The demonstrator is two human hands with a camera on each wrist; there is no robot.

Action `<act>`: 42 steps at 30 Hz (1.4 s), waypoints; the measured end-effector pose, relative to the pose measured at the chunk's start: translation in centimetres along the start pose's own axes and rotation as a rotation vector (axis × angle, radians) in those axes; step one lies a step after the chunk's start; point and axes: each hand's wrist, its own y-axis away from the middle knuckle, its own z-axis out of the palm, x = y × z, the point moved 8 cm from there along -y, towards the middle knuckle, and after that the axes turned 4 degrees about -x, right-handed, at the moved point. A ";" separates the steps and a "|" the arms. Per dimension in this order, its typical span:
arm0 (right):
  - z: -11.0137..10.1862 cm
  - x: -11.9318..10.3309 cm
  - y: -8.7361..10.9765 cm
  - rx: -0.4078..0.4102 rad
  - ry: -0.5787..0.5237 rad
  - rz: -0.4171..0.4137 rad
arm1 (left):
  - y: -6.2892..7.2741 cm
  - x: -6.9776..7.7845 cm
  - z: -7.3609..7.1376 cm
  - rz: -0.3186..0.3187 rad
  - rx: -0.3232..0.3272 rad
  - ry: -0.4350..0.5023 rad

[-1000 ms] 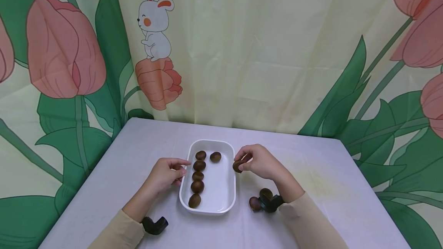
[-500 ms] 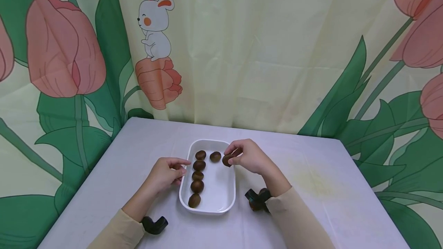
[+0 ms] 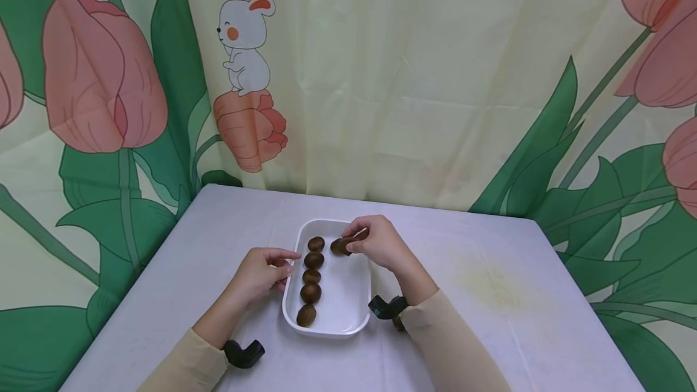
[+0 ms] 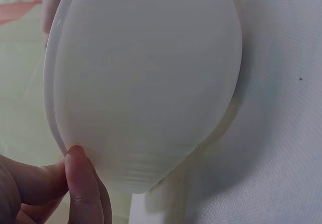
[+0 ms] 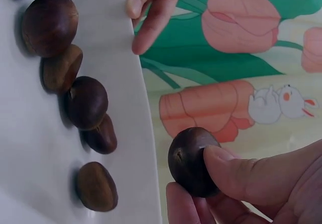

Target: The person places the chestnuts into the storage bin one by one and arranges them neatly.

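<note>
A white tray lies on the table with a column of several chestnuts along its left side. A single chestnut sits apart from that column near the tray's far end. My right hand pinches another chestnut between thumb and fingers, above the tray's far right part. In the head view the held chestnut overlaps the single one; whether they touch I cannot tell. At the tray's left rim, my left hand holds the edge, with fingertips against the outer wall.
A chestnut lies on the table right of the tray, mostly hidden by the black wrist camera and right sleeve. The left wrist bears another black camera. A printed curtain hangs behind the white-covered table.
My right hand has carried its chestnut leftward from outside the tray, over the right rim, to beside the single chestnut. My left hand stays at the left rim.
</note>
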 end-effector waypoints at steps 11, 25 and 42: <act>1.4 -0.1 -1.1 0.051 0.029 0.026 | 0.0 0.0 0.0 -0.005 -0.006 0.013; 2.8 -0.2 -2.3 0.021 0.198 0.069 | -0.2 -0.1 -0.1 -0.031 -0.007 0.009; 4.2 -0.1 -2.9 -0.103 0.419 0.037 | -0.1 -0.1 0.0 -0.021 -0.014 0.017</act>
